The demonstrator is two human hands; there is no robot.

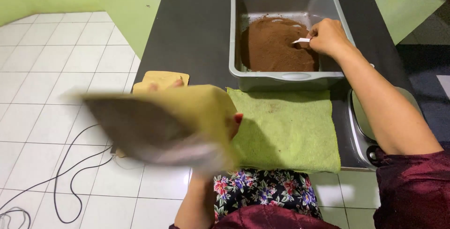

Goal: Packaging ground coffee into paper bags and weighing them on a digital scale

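The left hand (220,130) grips an open tan paper pouch (159,123), mouth up, while the right hand's fingers (315,37) pinch a small white scoop (301,40) in brown powder (276,46) inside the grey plastic tub (286,77).

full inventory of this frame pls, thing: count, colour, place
tub: 1, grey, back of table
powder: 1 heap, brown, inside tub
scoop: 1, white, over powder, in right hand
pouch: 1, tan, blurred, in left hand
pouches: stack, tan, table's left edge
towel: 1, green, front of tub
scale: 1, silver, under right forearm
table: 1, black
cable: 1, black, tiled floor
left hand: grip closed on pouch
right hand: grip closed on scoop
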